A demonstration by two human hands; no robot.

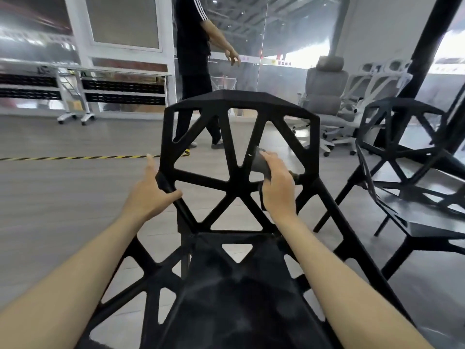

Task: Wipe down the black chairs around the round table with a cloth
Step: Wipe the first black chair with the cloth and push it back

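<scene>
The right hand (278,183) holds a dark grey cloth (261,165) bunched under its curled fingers and presses it against a slanted bar in the backrest of the black chair (239,177) directly in front. The left hand (148,190) is at the backrest's left edge, thumb hooked over the side bar and fingers spread out past it, bracing the frame more than gripping it.

The step in hand looks like wiping the open lattice of the backrest. To do it well, the cloth should wrap round each bar rather than skim its front face, running the length of one bar from the top rail down to the joint just below the right hand, then moving to the neighbouring bar. The joints where bars meet likely collect dust and need a short twist of the cloth. The left hand should stay braced so the chair does not tip away under the pressure.

The seat below both wrists shows pale smudges, though the blur makes it hard to say whether that is dust or glare. A second black chair (407,157) stands to the right of the right hand.
</scene>
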